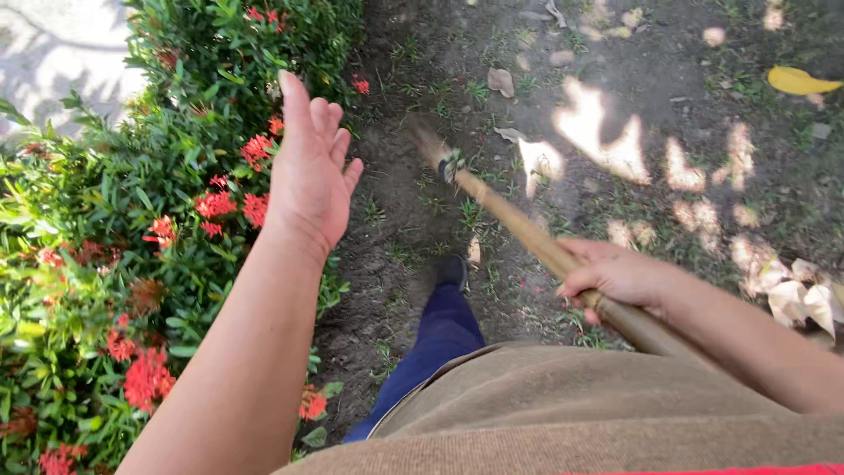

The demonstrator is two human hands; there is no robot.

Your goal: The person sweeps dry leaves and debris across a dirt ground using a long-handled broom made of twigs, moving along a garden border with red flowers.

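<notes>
The right hand (615, 280) is wrapped firmly round a long wooden handle (527, 233), fingers closed over the shaft near its upper third. The handle runs forward and to the left, its far end (431, 141) blurred low over the bare soil (396, 220), just beside the flowering hedge (114, 220). What tool head it carries cannot be told; the blur hides it.

The left hand (308, 171) holds nothing. It is raised flat, fingers together and extended, above the edge of the hedge with its red flower clusters (215, 204).

Risks, as judged from this position:

- One-handed control of a long shaft is weak. The grip sits far from the working end, so the tip could wander into the hedge and tear flowers or stems.
- The person's shoe (451, 271) stands close to the line of the handle (the leg in blue trousers (435, 343) is directly beneath it). A short or misjudged stroke could strike the foot.
- The free hand hangs near the working end's path; a sideways swing could catch it.
- Dry leaves (804, 299) and patchy grass may let the foot slip.
</notes>
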